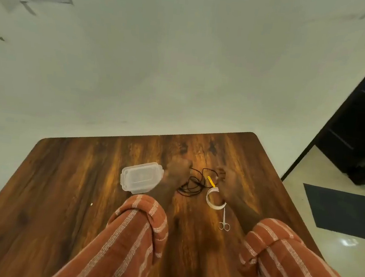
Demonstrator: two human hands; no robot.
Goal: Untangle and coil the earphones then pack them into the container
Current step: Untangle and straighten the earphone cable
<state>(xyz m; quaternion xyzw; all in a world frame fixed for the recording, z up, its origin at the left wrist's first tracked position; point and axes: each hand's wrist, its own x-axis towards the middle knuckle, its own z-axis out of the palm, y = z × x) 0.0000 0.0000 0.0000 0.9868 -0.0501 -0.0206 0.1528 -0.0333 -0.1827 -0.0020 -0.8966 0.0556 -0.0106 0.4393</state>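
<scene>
on the wooden table [62, 194], tangled earphones [192, 183] lie between both hands, each grip's state unclear.

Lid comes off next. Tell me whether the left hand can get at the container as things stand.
Probably yes. The container sits lidded on the table right beside the left hand, with nothing between them; that hand seems busy with the earphones.

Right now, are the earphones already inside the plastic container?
No, the black earphones lie tangled on the table between both hands, right of the lidded container.
</scene>
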